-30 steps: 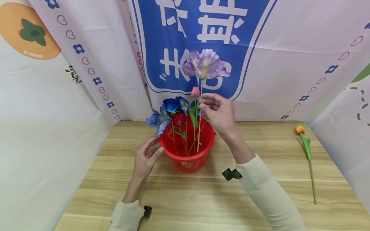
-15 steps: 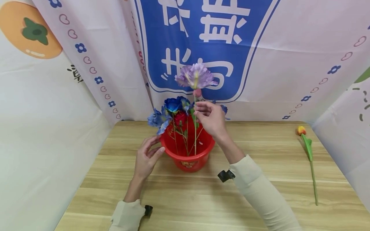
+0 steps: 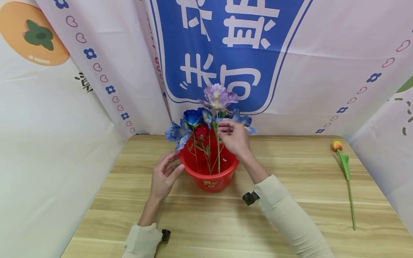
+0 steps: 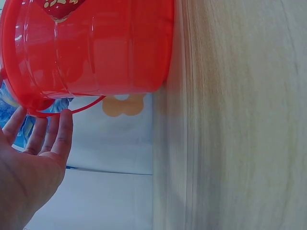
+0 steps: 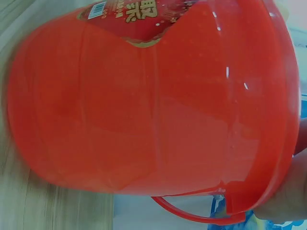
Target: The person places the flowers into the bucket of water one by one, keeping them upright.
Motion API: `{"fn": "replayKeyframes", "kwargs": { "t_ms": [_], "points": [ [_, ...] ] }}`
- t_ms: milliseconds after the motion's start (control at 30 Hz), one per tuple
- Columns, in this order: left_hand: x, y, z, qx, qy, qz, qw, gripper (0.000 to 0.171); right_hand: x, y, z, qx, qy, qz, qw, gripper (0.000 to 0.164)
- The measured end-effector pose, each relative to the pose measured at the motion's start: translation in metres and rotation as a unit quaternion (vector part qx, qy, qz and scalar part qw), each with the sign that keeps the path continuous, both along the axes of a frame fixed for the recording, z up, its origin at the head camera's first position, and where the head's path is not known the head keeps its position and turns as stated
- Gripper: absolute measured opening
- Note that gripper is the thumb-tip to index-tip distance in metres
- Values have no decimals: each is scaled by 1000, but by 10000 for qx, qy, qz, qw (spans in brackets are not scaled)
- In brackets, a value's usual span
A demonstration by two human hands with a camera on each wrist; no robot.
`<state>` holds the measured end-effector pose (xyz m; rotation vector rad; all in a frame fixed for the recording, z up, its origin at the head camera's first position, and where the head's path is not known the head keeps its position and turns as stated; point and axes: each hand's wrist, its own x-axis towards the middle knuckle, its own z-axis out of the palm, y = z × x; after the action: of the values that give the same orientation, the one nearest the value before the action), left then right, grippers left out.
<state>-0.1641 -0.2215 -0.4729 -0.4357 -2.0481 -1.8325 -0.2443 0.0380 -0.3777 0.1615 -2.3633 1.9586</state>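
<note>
My right hand [image 3: 237, 139] pinches the stem of a purple artificial flower [image 3: 217, 96] whose lower end stands inside a red bucket [image 3: 196, 175]. My left hand [image 3: 164, 177] rests at the bucket's left rim. Its relaxed fingers [image 4: 63, 134] touch the rim and handle side in the left wrist view. A blue rose [image 3: 193, 116], a red rose [image 3: 201, 132] and blue ruffled flowers [image 3: 176, 133] stand in the bucket. In the right wrist view, the bucket wall fills most of the frame and hides the stem; part of the right hand [image 5: 288, 191] shows at the rim.
A yellow-orange tulip [image 3: 345, 166] lies on the right side of the wooden table [image 3: 206, 229]. A white printed cloth [image 3: 322, 79] with a blue sign pattern hangs behind the table. The bucket's red handle [image 4: 88, 105] hangs at its side.
My right hand has moved left and down, lowering the purple flower deeper into the bucket. The pink tulip behind it is now hidden. My left hand stays at the rim.
</note>
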Motion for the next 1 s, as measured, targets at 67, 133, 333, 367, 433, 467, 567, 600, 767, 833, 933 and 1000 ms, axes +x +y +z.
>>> {"fn": "replayKeyframes", "kwargs": {
  "t_ms": [67, 133, 333, 367, 433, 467, 567, 600, 767, 833, 933, 1000],
  "points": [
    [0, 0, 0, 11, 0, 2, 10000, 47, 0, 0, 0, 155, 2, -18, 9999, 29],
    [0, 0, 1, 16, 2, 7, 10000, 47, 0, -1, 0, 377, 40, -48, 9993, 29],
    [1, 1, 2, -12, 34, 14, 10000, 47, 1, -3, -2, 901, 209, -143, 9956, 28],
    [1, 1, 2, -14, 37, 17, 10000, 47, 1, -2, -2, 923, 221, -140, 9954, 28],
    [2, 1, 2, -14, 36, 24, 10000, 47, 1, -2, -2, 954, 232, -126, 9951, 28],
    [2, 1, 2, -14, 27, 26, 10000, 47, 2, -1, -2, 980, 237, -125, 9948, 27],
    [2, 2, 0, -7, 10, 21, 10000, 47, 7, 1, -1, 1032, 262, -109, 9943, 27],
    [2, 2, -1, -5, 4, 19, 10000, 47, 9, 2, -1, 1055, 271, -103, 9940, 27],
    [1, 2, 1, -4, 30, 1, 10000, 48, 21, 10, 0, 926, 447, -68, 9947, 27],
    [1, 2, 2, -2, 46, -6, 10000, 48, 25, 13, 0, 845, 491, -55, 9952, 27],
    [1, 1, 1, -14, 66, -8, 10000, 47, 30, 19, 1, 666, 421, -16, 9969, 28],
    [1, 1, 1, -11, 74, -3, 10000, 47, 34, 23, 1, 517, 346, 14, 9981, 29]
  ]
}}
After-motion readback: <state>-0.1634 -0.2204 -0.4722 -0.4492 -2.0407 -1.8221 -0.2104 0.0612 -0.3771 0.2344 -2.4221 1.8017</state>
